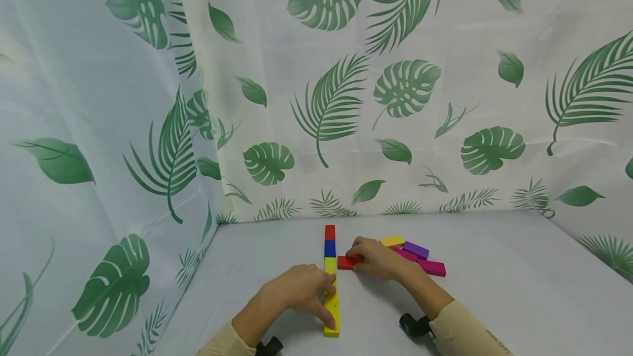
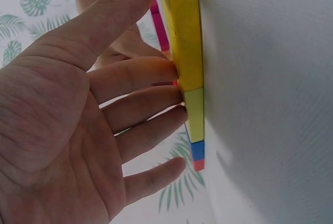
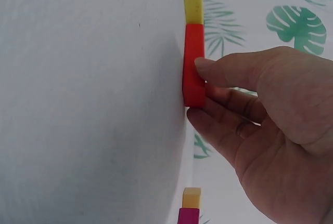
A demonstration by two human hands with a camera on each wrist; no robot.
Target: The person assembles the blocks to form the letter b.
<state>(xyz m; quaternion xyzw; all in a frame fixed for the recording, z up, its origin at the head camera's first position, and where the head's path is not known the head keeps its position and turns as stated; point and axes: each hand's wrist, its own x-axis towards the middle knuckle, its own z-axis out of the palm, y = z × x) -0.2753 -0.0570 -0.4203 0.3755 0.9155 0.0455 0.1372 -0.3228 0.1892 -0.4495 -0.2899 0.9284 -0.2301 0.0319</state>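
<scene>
A straight row of blocks runs away from me on the table: yellow blocks (image 1: pixel 332 312) nearest, then a paler yellow block (image 2: pixel 195 115), a blue block (image 1: pixel 329 248) and a red end block (image 1: pixel 329 232). My left hand (image 1: pixel 299 289) rests along the row's left side, its fairly straight fingers and thumb touching the yellow blocks. With thumb and fingers, my right hand (image 1: pixel 378 259) pinches another red block (image 3: pixel 194 65). This one lies crosswise at the row's right side; in the right wrist view its end appears to meet a yellow block (image 3: pixel 193 0).
Behind the right hand lie loose blocks: a yellow one (image 1: pixel 392 242), a purple one (image 1: pixel 416 250) and magenta ones (image 1: pixel 432 267). Leaf-printed cloth (image 1: pixel 277 120) hangs behind and at the sides of the pale table (image 1: pixel 494 290). Dark camera mounts (image 1: pixel 414 325) sit under the wrists.
</scene>
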